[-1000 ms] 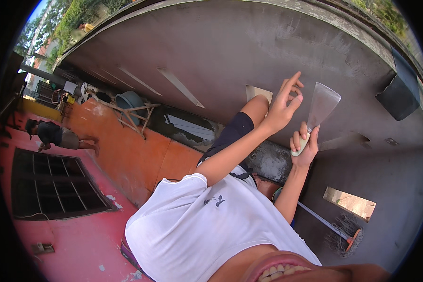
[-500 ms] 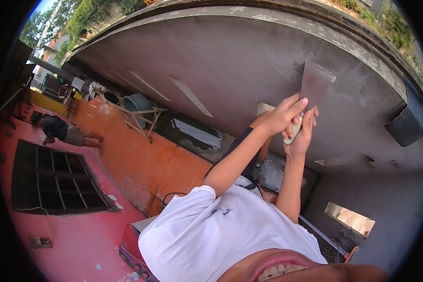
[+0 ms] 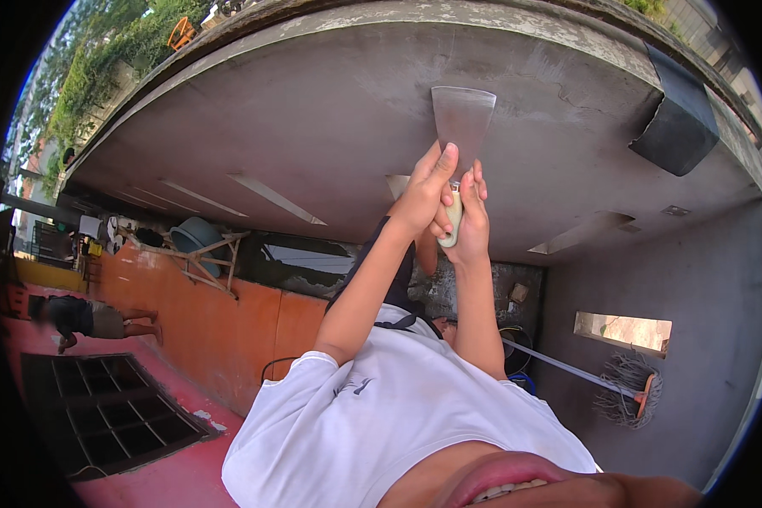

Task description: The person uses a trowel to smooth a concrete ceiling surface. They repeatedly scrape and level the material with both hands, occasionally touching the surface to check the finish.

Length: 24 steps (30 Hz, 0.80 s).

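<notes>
Both my hands are raised toward the grey plastered wall (image 3: 313,110) and closed around one scraper. My left hand (image 3: 422,193) grips it near the neck, its thumb lying along the base of the blade. Lower down, my right hand (image 3: 472,224) closes around the pale green handle (image 3: 455,216) from the other side. The scraper (image 3: 464,118) points up, its wide metal blade flat-on to the view. The blade overlaps the wall in view; I cannot tell whether it touches. Some fingers are hidden behind the handle.
A dark bent sheet (image 3: 673,118) hangs over the wall's top edge. At right, a mop (image 3: 639,394) leans near a slot opening (image 3: 622,332). Leftward are a wooden trestle (image 3: 203,262), a blue-grey tub (image 3: 196,237), a barred window (image 3: 110,406) and another person (image 3: 93,317).
The view has turned, so the surroundings sit farther left and more of the mop shows. The scraper, still in both hands, has swung from a rightward slant to nearly upright in the picture.
</notes>
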{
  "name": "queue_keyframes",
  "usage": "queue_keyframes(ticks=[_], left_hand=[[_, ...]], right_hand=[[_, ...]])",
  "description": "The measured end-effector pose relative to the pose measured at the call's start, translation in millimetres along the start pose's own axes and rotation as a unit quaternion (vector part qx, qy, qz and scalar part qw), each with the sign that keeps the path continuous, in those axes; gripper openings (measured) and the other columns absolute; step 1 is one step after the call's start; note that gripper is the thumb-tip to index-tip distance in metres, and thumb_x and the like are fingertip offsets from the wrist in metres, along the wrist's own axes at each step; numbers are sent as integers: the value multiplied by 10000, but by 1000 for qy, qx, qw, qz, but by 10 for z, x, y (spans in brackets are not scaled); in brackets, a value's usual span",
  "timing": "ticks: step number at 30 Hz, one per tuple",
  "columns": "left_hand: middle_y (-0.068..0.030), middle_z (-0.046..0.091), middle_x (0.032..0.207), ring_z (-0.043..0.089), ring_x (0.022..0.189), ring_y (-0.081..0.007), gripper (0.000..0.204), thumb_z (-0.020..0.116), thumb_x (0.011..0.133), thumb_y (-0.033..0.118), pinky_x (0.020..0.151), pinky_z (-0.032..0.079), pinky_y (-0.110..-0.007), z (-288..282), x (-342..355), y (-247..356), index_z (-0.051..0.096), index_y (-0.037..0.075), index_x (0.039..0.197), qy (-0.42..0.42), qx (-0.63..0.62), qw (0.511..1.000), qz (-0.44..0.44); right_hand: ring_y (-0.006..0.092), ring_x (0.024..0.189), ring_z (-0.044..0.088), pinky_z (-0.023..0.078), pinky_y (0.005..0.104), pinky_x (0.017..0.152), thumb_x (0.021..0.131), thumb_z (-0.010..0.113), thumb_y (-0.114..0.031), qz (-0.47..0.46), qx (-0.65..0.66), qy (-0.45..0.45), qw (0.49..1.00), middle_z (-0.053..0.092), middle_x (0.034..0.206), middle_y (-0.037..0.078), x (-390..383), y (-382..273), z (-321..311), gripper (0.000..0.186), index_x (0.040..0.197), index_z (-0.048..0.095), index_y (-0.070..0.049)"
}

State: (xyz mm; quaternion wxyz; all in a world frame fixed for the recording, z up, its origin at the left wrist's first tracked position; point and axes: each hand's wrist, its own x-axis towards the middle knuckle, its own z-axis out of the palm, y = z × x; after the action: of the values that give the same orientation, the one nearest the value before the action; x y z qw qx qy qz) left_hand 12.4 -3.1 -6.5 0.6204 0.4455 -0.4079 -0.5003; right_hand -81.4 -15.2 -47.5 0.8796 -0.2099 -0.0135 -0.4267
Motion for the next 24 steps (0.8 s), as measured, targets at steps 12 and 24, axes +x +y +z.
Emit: queue_keyframes(ticks=[12, 24], left_hand=[[-114, 599, 906, 659, 737, -209, 544, 422, 1043, 495, 580, 547, -261, -147, -58, 277, 474, 13, 1289, -25, 69, 997, 20], [-117, 562, 828, 568, 586, -151, 533, 396, 1047, 513, 478, 464, -213, -309, -135, -424, 431, 13, 1230, -19, -67, 998, -5]], right_hand=[[84, 442, 405, 298, 212, 336, 1091, 367, -332, -38, 42, -12, 998, 469, 809, 40, 79, 302, 132, 97, 1081, 338, -241], [96, 453, 415, 311, 207, 377, 1089, 389, -298, 30, -93, 75, 992, 473, 832, 61, -155, 354, -491, 81, 1090, 354, -225]])
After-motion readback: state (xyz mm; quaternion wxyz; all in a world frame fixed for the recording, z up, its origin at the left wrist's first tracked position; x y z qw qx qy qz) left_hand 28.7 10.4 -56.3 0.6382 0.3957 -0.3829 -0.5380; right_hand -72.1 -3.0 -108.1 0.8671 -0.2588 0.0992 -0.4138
